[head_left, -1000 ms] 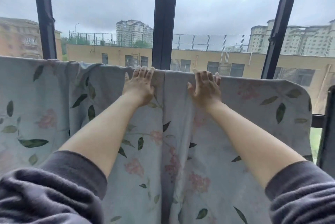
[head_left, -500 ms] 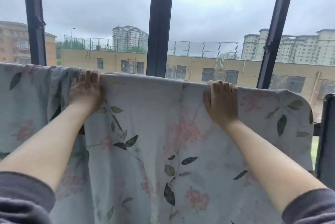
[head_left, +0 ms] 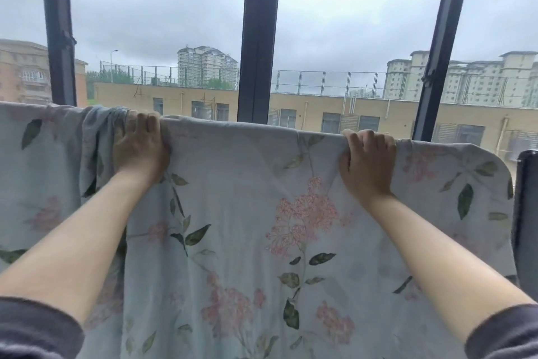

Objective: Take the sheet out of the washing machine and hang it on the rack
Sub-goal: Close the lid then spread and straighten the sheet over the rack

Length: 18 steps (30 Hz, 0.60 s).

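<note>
A pale blue sheet (head_left: 250, 213) printed with pink flowers and green leaves hangs draped over a rail that it hides completely. My left hand (head_left: 139, 149) lies on the sheet's top edge beside a bunched fold (head_left: 99, 131), its fingers hooked over the rail. My right hand (head_left: 368, 163) grips the top edge further right, with fingers curled over it and the thumb on the near side. The stretch of sheet between my hands lies flat and smooth.
Dark window frame bars (head_left: 256, 38) stand close behind the sheet, with buildings and grey sky beyond. A dark upright post (head_left: 525, 213) rises at the sheet's right end, by its rounded corner.
My hands have slid apart along the top edge, left hand leftward and right hand rightward. The middle fold has smoothed out, and the fingers now curl over the edge.
</note>
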Motion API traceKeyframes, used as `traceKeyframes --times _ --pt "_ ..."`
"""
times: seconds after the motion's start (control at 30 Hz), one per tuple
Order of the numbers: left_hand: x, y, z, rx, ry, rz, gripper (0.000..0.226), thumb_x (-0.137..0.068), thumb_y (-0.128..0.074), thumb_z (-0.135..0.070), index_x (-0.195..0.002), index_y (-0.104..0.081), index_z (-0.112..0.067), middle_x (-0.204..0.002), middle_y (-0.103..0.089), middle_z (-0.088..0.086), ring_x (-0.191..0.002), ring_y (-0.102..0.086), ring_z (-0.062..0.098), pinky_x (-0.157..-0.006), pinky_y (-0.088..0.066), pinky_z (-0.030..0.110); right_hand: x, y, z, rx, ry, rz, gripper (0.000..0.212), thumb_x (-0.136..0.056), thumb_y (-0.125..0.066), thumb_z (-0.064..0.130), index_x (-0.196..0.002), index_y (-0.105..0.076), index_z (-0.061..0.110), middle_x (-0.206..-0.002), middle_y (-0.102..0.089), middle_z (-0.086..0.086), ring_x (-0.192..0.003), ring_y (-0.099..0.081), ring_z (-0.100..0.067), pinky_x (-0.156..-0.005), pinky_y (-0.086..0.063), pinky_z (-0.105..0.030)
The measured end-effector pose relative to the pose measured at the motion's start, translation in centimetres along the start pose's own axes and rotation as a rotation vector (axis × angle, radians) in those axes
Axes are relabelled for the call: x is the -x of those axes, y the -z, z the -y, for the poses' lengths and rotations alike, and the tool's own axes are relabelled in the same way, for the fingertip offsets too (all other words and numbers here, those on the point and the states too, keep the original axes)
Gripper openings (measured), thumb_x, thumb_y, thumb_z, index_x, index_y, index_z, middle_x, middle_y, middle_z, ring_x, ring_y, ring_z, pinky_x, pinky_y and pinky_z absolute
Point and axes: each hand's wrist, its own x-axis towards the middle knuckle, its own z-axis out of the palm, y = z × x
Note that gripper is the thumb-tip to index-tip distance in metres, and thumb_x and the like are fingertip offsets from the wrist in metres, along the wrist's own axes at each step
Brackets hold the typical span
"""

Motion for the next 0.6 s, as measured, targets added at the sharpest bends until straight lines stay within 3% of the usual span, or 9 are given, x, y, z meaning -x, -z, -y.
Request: traceKeyframes --times 0.1,0.23,0.37,0.47,0.6 --pt "-0.3 0.1 0.8 -0.042 -0.075 0.044 0.047 -0.087 -0.049 -0.021 -0.129 -0.036 -0.003 -0.132 -0.039 0.018 -0.129 -0.03 0.035 -0.11 -0.021 0.054 -0.3 0.0 2.6 -0.039 -0.037 0.099 0.034 -0.083 -0.05 0.015 -0.117 -0.055 0.015 -0.108 -0.055 -0.009 -0.105 -0.049 -0.032 -0.108 -0.021 -0.06" --pt "-0.6 0.3 3.5 0.041 -0.215 0.01 0.055 -0.088 -0.048 -0.029 -0.139 -0.035 -0.014 -0.143 -0.038 0.009 -0.136 -0.03 0.027 -0.109 -0.019 0.049 -1.2 0.4 10.9 -0.206 0.029 0.158 0.045 -0.082 -0.049 0.018 -0.128 -0.051 0.014 -0.119 -0.055 -0.006 -0.117 -0.047 -0.028 -0.112 -0.014 -0.058" --pt "-0.5 0.1 9.0 0.111 -0.257 0.038 0.064 -0.091 -0.044 -0.033 -0.148 -0.018 -0.024 -0.159 -0.007 0.004 -0.146 0.001 0.022 -0.117 0.002 0.046 -2.2 0.9 21.5 -0.279 0.109 0.26 0.052 -0.085 -0.048 0.021 -0.136 -0.045 0.014 -0.136 -0.046 -0.006 -0.132 -0.036 -0.027 -0.115 -0.008 -0.054" --pt "-0.9 -0.1 13.7 0.163 -0.266 0.099 0.067 -0.096 -0.035 -0.036 -0.15 0.003 -0.031 -0.159 0.01 -0.001 -0.143 0.017 0.016 -0.116 0.011 0.046 -2.9 0.7 29.0 -0.285 0.122 0.318 0.057 -0.086 -0.051 0.023 -0.141 -0.038 0.016 -0.146 -0.037 -0.005 -0.141 -0.025 -0.026 -0.116 -0.003 -0.052" --pt "-3.5 -0.4 18.0 0.214 -0.231 0.126 0.059 -0.097 -0.025 -0.048 -0.149 -0.013 -0.023 -0.157 -0.017 0.001 -0.145 -0.011 0.02 -0.118 0.002 0.046 -4.5 0.4 35.8 -0.314 0.128 0.36 0.053 -0.091 -0.045 0.027 -0.141 -0.035 0.015 -0.143 -0.037 -0.004 -0.138 -0.026 -0.023 -0.117 -0.001 -0.052"
